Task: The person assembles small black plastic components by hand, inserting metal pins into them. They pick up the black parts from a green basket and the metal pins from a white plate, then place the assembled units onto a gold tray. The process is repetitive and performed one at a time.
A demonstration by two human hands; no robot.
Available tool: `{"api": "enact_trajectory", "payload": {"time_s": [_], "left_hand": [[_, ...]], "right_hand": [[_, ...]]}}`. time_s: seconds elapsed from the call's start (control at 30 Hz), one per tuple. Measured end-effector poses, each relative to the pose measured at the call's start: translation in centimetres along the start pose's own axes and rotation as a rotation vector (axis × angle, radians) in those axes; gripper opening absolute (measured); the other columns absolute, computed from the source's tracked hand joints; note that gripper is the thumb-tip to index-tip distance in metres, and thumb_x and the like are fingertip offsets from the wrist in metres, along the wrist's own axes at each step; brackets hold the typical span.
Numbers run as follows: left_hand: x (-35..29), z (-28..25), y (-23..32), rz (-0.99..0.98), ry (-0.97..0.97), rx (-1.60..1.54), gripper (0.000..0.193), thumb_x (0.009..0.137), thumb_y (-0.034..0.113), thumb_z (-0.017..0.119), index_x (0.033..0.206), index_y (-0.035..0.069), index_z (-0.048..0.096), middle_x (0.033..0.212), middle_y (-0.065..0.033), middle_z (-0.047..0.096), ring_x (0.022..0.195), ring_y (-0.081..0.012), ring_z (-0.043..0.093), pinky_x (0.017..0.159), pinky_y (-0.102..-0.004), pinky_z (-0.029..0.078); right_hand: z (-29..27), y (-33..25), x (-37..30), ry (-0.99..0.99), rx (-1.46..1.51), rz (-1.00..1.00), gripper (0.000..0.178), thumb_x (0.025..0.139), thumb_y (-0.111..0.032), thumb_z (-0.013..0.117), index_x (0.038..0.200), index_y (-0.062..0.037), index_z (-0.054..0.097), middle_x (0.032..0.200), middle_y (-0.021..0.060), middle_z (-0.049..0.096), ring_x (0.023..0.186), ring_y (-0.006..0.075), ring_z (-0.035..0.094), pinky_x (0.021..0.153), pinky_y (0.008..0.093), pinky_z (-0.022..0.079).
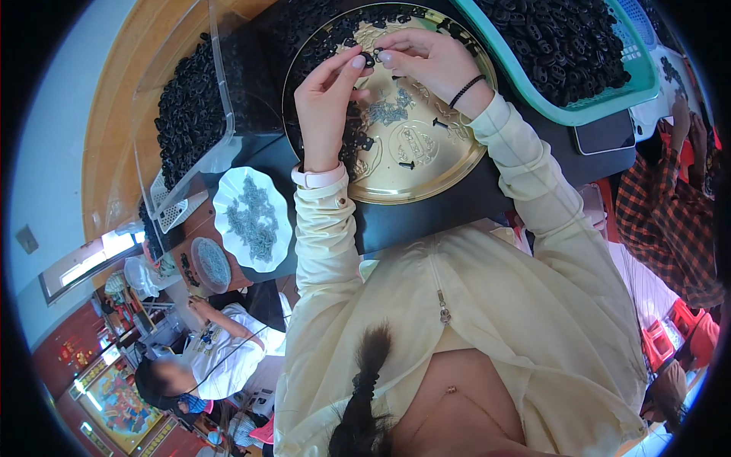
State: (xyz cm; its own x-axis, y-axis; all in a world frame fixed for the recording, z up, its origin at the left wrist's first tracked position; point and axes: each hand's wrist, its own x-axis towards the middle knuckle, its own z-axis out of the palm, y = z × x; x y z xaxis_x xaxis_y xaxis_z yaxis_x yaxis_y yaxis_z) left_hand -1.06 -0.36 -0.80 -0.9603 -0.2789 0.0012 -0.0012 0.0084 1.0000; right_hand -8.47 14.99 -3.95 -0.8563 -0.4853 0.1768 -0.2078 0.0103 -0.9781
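Over the far part of a round gold tray (pixel 381 186), my two hands meet fingertip to fingertip. My left hand (pixel 329 95) pinches a small black plastic part (pixel 368 60) between thumb and fingers. Close beside it, my right hand (pixel 438 70) is closed on another small black piece (pixel 378 53), mostly covered by the fingertips. Beneath the hands, a heap of small silvery springs (pixel 390 112) lies on the tray. Loose black plugs (pixel 439 123) are scattered near it, and more black parts (pixel 356 137) gather along the tray's left side.
A turquoise basket (pixel 605 114) full of black two-holed parts stands at the far right. To the left are a clear bin (pixel 225 99) of black pieces and a white scalloped dish (pixel 221 221) of springs. Other people sit at work on the left (pixel 236 343) and right (pixel 670 221).
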Motion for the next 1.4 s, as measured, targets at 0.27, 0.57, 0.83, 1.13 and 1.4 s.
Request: {"api": "enact_trajectory", "payload": {"time_s": [0.27,0.57,0.83,1.13,1.4], "left_hand": [[-0.2,0.0,0.2,-0.071,-0.040,-0.163,0.030,0.087,0.011,0.060,0.116,0.001,0.057,0.101,-0.0078,0.064,0.090,-0.0136,0.063,0.063,-0.0190,0.052],[-0.3,-0.2,0.1,-0.052,-0.022,-0.175,0.031,0.087,0.010,0.059,0.116,0.001,0.056,0.102,-0.0076,0.063,0.092,-0.0143,0.063,0.065,-0.0205,0.052],[-0.3,-0.3,0.0,-0.049,-0.003,-0.150,0.029,0.087,0.012,0.060,0.114,0.001,0.058,0.100,-0.0078,0.064,0.092,-0.0143,0.063,0.066,-0.0208,0.052],[-0.6,0.1,0.3,-0.101,-0.022,-0.213,0.030,0.087,0.011,0.061,0.114,0.001,0.058,0.096,-0.0079,0.064,0.087,-0.0138,0.064,0.063,-0.0211,0.053],[-0.7,0.2,0.2,-0.103,-0.025,-0.259,0.033,0.088,0.011,0.059,0.118,0.000,0.055,0.099,-0.0099,0.064,0.089,-0.0154,0.064,0.064,-0.0214,0.053]], "right_hand": [[-0.3,-0.6,0.1,-0.119,0.336,0.123,0.029,0.086,-0.017,0.062,0.113,-0.0063,0.060,0.097,0.0047,0.064,0.086,0.0106,0.061,0.075,0.0232,0.051],[-0.1,-1.1,-0.3,-0.065,0.211,0.121,0.026,0.084,-0.022,0.065,0.104,-0.0059,0.064,0.085,0.0054,0.067,0.081,0.0110,0.063,0.071,0.0223,0.050],[-0.1,-0.3,0.1,-0.058,0.049,-0.035,0.025,0.086,-0.014,0.062,0.108,-0.0030,0.060,0.098,0.0036,0.064,0.090,0.0100,0.061,0.078,0.0235,0.050],[-0.1,-0.8,0.1,-0.053,0.130,-0.082,0.026,0.080,-0.015,0.067,0.106,-0.0102,0.064,0.091,0.0032,0.064,0.084,0.0110,0.060,0.078,0.0252,0.048],[0.0,-0.9,0.0,-0.011,-0.028,-0.201,0.026,0.082,-0.014,0.065,0.107,-0.0098,0.064,0.098,0.0024,0.064,0.087,0.0106,0.060,0.078,0.0248,0.048]]}}
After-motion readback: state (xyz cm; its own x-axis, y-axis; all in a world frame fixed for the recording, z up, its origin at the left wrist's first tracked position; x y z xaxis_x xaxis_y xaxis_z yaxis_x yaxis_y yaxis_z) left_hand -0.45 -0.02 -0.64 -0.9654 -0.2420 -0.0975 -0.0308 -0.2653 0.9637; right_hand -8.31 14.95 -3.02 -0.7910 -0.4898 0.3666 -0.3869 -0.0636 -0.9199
